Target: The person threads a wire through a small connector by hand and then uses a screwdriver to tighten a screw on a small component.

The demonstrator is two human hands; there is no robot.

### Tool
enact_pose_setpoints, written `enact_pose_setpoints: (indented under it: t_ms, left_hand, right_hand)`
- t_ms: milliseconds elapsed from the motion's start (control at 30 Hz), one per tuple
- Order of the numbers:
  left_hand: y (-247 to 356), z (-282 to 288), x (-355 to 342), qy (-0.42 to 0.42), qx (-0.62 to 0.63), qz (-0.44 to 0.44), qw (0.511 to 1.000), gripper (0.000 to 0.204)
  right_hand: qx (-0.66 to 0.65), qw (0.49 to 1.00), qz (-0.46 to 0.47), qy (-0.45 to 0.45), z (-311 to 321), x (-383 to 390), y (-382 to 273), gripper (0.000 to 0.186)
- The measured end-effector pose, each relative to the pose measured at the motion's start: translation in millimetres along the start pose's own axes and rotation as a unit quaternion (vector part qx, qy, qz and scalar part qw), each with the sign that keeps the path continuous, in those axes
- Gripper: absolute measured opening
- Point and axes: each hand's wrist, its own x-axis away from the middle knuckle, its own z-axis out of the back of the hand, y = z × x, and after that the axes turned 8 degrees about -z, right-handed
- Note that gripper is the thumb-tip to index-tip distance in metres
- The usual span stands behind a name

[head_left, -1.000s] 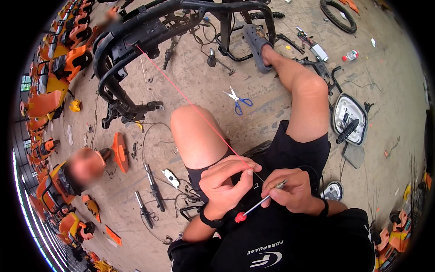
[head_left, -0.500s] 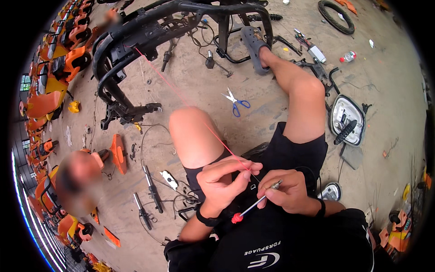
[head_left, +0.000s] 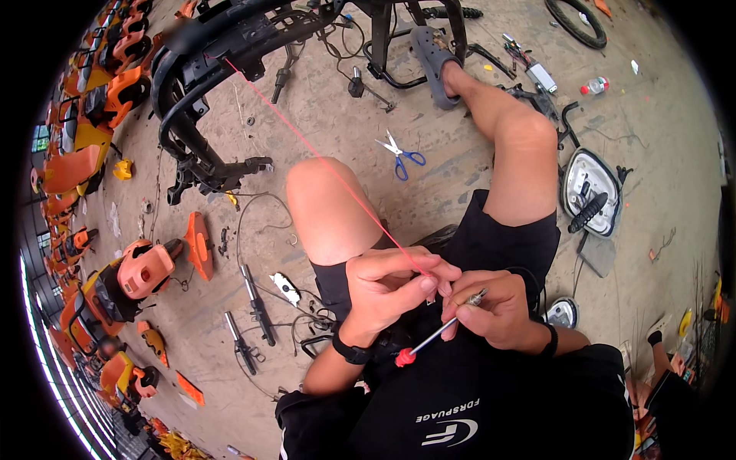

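Note:
A thin red cord [head_left: 312, 147] runs straight from the black metal vehicle frame [head_left: 194, 142] at the upper left, over my bare left knee, to my left hand [head_left: 386, 287]. The thumb and fingers of this hand pinch the cord's near end. Close beside it, my right hand [head_left: 500, 308] grips a slim metal rod [head_left: 431, 340] with a red ribbed piece at its lower left end. A metal fitting [head_left: 477, 297] sticks out past the right thumb. What lies between the two hands' fingertips is too small to make out.
Blue-handled scissors [head_left: 400, 157] lie open on the floor ahead. Two shock absorbers [head_left: 257, 305] and cables lie to the left. A white-rimmed part [head_left: 590, 192], a bottle [head_left: 595, 86] and a tyre [head_left: 576, 23] are at the right. Orange and yellow vehicles [head_left: 73, 169] line the left side.
My view has shifted slightly, and my hands have moved a little closer together. The red cord shows sharper along its length. A person's leg now shows at the lower right edge.

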Motion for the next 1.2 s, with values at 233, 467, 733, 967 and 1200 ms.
enact_pose_setpoints:
  t_ms: [233,467,733,967,1200]
  left_hand:
    - [3,3,-6,-0.044,-0.012,-0.018,0.999,0.014]
    - [6,6,-9,-0.077,-0.197,-0.104,0.972,0.01]
    - [12,1,-3,-0.044,-0.171,-0.09,0.98,0.01]
    - [13,2,-4,-0.042,-0.207,-0.1,0.972,0.011]
    - [12,-1,-3,-0.021,-0.262,-0.123,0.957,0.009]
  right_hand:
    - [-0.007,1.0,-0.009,-0.005,0,1,2,0.012]
    - [-0.01,1.0,-0.015,-0.001,1,1,-1,0.013]
    - [-0.026,0.999,-0.03,-0.014,0,-1,-3,0.012]
    - [-0.054,0.998,-0.042,-0.01,-2,0,-5,0.013]
    - [-0.054,0.998,-0.042,-0.013,-2,1,-3,0.014]
